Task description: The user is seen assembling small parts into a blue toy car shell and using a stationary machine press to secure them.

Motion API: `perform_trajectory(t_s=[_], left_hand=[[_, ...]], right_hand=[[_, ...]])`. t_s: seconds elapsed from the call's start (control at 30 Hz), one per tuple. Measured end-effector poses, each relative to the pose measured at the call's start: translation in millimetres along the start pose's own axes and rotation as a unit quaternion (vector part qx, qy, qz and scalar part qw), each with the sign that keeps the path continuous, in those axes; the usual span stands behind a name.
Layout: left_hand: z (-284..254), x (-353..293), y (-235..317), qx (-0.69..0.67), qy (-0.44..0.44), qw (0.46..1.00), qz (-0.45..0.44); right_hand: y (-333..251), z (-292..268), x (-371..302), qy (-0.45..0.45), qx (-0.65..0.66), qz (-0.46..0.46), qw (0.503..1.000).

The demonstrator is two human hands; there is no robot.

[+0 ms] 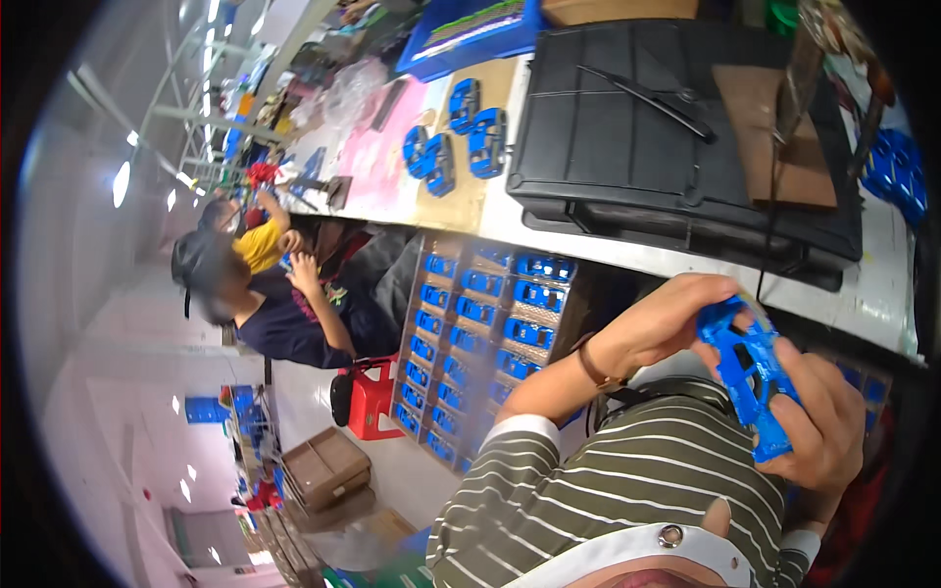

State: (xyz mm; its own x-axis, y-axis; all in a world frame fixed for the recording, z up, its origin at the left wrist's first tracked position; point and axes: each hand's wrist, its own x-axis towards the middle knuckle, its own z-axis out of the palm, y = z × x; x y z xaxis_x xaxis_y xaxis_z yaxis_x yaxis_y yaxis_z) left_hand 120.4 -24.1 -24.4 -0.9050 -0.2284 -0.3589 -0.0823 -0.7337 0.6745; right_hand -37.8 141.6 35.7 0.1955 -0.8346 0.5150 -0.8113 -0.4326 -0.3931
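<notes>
In the head view, the person's left hand (671, 312) and right hand (823, 421) hold a blue car-shaped shell (750, 377) at the right of the frame, in front of a striped shirt (627, 461). The left fingers close on its upper end; the right fingers pinch its lower right side, one of them showing across its openings.

A white surface (588, 231) crosses the upper part of the frame, from upper centre to the right edge. On it, at upper right, sits a black case (608, 147) bearing a slim dark tool (652, 103) and a brown board (814, 162). Left of the case, four blue shells (485, 142) lie close together on a tan patch, with a pink sheet (377, 162), a crumpled clear bag (355, 88) and a blue tray (461, 44) nearby. More blue pieces (894, 171) lie at the far right edge.

Below the surface, at centre, a sectioned box (502, 309) carries rows of blue shells. Left of it, a co-worker in a dark shirt (284, 314) is beside a red stool (372, 397), and another person in yellow (257, 245) appears beyond. Brown cartons (323, 461) stand at lower left, and ceiling lights (122, 184) run along the left of the frame.
</notes>
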Motion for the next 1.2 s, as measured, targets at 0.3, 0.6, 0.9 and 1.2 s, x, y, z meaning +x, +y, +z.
perform_trajectory(t_s=[0.3, 0.6, 0.9, 1.2], left_hand=[[-156, -163, 71, 0.209, 0.523, 0.561, 0.607], [-431, -197, 121, 0.523, 0.658, 0.438, 0.319], [-448, -232, 175, 0.618, 0.637, 0.299, 0.35], [-108, -89, 88, 0.481, 0.611, 0.377, 0.502]], right_hand=[[-3, -5, -20, 0.027, -0.071, 0.06, 0.995], [39, -29, -43, 0.109, -0.181, 0.203, 0.956], [157, -80, -178, 0.271, -0.453, 0.486, 0.697], [204, -86, -232, 0.196, -0.569, 0.528, 0.599]])
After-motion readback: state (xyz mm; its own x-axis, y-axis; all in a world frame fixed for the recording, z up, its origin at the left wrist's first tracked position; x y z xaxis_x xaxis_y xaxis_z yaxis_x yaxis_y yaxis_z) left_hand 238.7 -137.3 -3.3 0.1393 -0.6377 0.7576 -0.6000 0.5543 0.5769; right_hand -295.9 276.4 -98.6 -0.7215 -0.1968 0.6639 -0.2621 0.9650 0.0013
